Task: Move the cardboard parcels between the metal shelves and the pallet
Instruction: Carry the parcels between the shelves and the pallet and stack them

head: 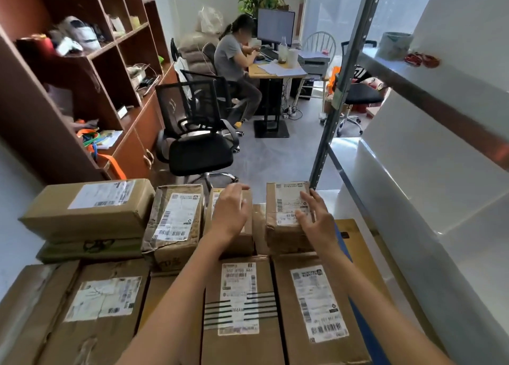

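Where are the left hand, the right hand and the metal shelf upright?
left hand (230,213), head view, back of the hand.
right hand (316,223), head view, back of the hand.
metal shelf upright (341,89), head view, mid-length of the post.

Place: a small office that is also serving as a parcel storeroom.
Desk work: a person (231,59) is sitting at a counter (260,74) carrying a monitor (275,24), a printer (314,61) and papers (275,68).
Seating: a black swivel chair (198,144) is standing on the grey floor (275,158).
Storage: a wooden bookcase (82,70) is lining the left wall; metal shelves (344,75) are rising on the right.
Goods: cardboard parcels (88,207) with shipping labels are lying stacked in the foreground.
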Motion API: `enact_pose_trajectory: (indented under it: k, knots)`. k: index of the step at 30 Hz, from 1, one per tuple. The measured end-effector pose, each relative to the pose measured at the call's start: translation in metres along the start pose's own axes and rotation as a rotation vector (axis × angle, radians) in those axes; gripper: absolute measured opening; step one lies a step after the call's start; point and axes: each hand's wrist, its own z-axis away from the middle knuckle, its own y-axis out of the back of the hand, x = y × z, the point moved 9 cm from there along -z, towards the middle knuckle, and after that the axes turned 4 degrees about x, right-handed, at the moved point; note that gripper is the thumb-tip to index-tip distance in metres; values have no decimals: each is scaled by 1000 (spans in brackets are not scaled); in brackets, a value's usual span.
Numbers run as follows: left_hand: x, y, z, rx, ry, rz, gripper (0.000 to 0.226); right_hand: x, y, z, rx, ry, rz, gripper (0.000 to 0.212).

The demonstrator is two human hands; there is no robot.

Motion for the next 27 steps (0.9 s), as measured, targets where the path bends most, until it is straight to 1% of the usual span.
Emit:
enact_pose_trajectory:
  k: [2,5,8,11,16,19,20,22,24,27]
  knots:
    - [-15,-10,1,-22,10,-125,31,5,-15,-1,-15,-12,14,49]
    - [-19,-19,8,28,-41,-252,31,8,-33,0,-52,9,-4,51]
    - [-22,-21,10,69,-38,-273,31,13,-44,-3,-149,27,-4,55]
    - [-25,-20,8,79,-30,-271,31,21,-47,-4,-216,11,-10,53]
    - [-26,-22,8,54,-22,-282,32,16,-44,-2,-279,10,19,50]
    - [-23,-22,8,34,-11,-283,33,12,-45,-2,-361,3,100,57]
    - [-19,-21,10,36,-16,-276,33,9,-43,-1,-362,-1,149,59]
    - [-4,-20,14,47,-43,-253,35,-3,-30,4,-288,23,207,59]
    - [22,-24,19,43,-95,-209,35,-17,-5,16,-193,37,171,54]
    - [74,-44,35,-20,-185,-131,39,-20,46,48,-131,54,189,48]
